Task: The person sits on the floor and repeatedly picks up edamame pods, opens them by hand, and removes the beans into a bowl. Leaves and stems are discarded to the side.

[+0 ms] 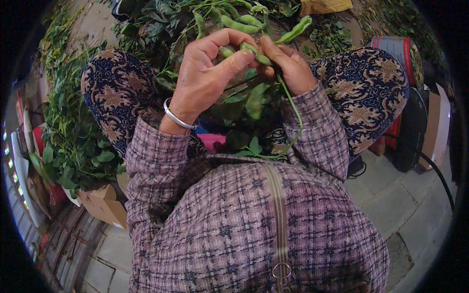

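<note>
My left hand (210, 71), with a silver bangle (178, 116) at its wrist, has thumb and forefinger closed on green soybean pods (263, 59). Close beside it, my right hand (293, 67) grips a soybean stalk (293, 96), whose thin green end curves down over my right sleeve toward my lap. Just beyond my fingers, a cluster of plump soybean pods (240, 25) hangs on the plant. One longer pod (296, 30) juts out to the right, above my right hand. My fingers partly hide where the pods join the stalk.
Heaped soybean plants (77, 143) lie to my left, above an opened cardboard box (102, 207). Leaves and stems (157, 22) cover the ground ahead. On my right are a red-rimmed bucket (394, 55), a white-sided box (436, 128) and a black cable (430, 164).
</note>
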Demonstrator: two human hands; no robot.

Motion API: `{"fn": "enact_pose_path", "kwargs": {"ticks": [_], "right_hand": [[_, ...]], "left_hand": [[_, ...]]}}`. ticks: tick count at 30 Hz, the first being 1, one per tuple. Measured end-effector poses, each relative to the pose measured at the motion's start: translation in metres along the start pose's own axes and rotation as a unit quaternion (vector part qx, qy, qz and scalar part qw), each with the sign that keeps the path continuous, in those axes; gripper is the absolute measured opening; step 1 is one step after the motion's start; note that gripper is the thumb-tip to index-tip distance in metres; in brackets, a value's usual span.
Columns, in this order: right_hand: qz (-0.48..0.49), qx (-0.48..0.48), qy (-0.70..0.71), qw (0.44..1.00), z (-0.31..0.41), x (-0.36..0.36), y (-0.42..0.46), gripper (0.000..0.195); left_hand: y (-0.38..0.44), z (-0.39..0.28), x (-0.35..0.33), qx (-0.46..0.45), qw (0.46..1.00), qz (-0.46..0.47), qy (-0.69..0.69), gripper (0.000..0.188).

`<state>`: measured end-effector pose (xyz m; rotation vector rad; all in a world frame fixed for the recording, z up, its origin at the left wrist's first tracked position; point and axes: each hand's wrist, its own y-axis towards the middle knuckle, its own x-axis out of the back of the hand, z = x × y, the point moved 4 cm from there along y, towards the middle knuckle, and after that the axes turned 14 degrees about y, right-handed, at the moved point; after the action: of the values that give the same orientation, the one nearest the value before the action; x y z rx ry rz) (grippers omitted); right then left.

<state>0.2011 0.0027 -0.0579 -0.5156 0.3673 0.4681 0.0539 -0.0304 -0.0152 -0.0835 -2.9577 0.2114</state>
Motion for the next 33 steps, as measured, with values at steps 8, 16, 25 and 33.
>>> {"fn": "enact_pose_path", "kwargs": {"ticks": [8,16,25,33], "right_hand": [[0.017,0.118,-0.103,0.987,0.000,-0.008,-0.001,0.029],[0.018,0.097,-0.197,0.975,-0.008,-0.006,0.001,0.030],[0.026,0.109,-0.213,0.971,0.000,-0.015,-0.001,0.028],[0.024,0.138,-0.163,0.977,-0.008,-0.006,0.005,0.028]], "left_hand": [[0.002,0.013,0.009,0.073,0.996,0.018,-0.049,0.016],[0.004,0.021,0.010,0.098,0.995,-0.005,0.001,0.014],[0.003,0.016,0.013,0.094,0.993,-0.064,0.017,0.013],[0.008,0.018,0.018,0.050,0.995,-0.068,0.061,0.013]]}}
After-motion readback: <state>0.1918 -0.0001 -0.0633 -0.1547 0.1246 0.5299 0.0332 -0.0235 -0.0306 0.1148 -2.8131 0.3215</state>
